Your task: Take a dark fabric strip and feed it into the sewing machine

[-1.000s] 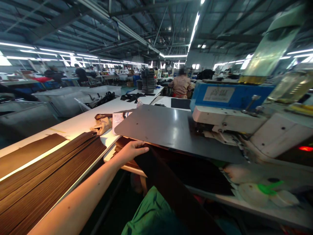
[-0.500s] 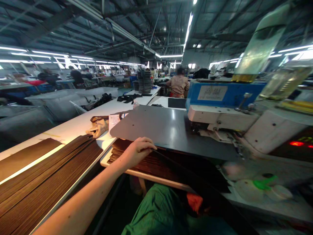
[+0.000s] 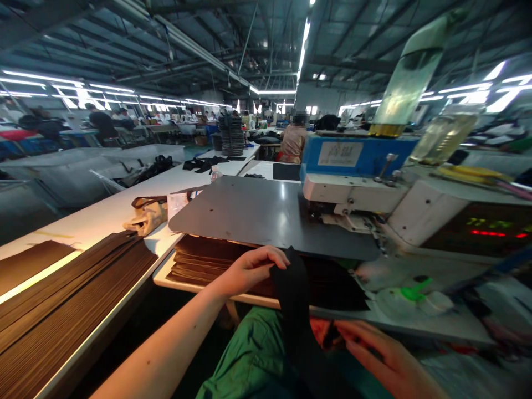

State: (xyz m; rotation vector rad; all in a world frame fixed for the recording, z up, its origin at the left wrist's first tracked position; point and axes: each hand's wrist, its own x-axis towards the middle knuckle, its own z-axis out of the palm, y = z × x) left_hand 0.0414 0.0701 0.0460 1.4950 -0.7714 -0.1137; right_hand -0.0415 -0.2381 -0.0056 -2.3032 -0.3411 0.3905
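My left hand (image 3: 253, 271) pinches the top end of a long black fabric strip (image 3: 296, 305), in front of a metal plate. From there the strip hangs down over my green-clothed lap. My right hand (image 3: 384, 354) is low at the right of the strip, its fingers curled together near a small dark item at their tips that I cannot make out. A reddish-orange patch (image 3: 319, 328) shows beside that item. Under the plate (image 3: 245, 205), a stack of dark fabric pieces (image 3: 199, 257) lies on a pale shelf.
On the right stands a white-and-blue sewing machine (image 3: 353, 191) with an oil bottle on top. Brown strips (image 3: 83, 293) lie piled on the white table at left, near a crumpled tan cloth (image 3: 147, 216). A person (image 3: 293, 141) sits farther back.
My right hand has come into clear view at the lower right. My left hand has brought the strip's end up, so its flat face now shows. The view has swung right.
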